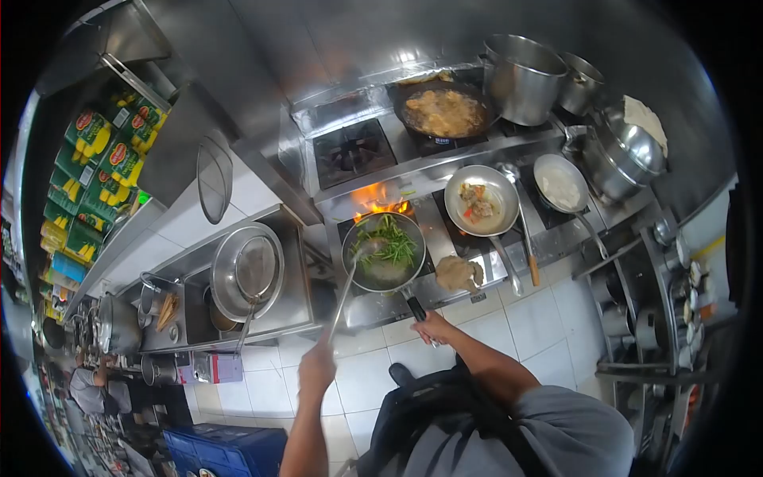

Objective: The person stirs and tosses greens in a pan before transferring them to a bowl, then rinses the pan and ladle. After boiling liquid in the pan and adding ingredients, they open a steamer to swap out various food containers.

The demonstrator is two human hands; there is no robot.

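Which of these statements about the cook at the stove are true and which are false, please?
1. The left hand holds a ladle that reaches into the pan of greens. True.
2. The right hand rests on a pot lid. False: it grips the pan's handle.
3. Flames rise behind that pan. True.
4. The back wok is empty. False: it holds golden fried food.

We count four pans: the greens pan (385, 253), the mixed-food pan (481, 200), the white-filled pan (561, 185) and the dark wok (445, 111). Behind them we count two steel pots, a large pot (523, 75) and a small pot (582, 79). We count two ladles, the long ladle (346, 290) and the wooden-handled ladle (520, 219), and one cloth (459, 273).
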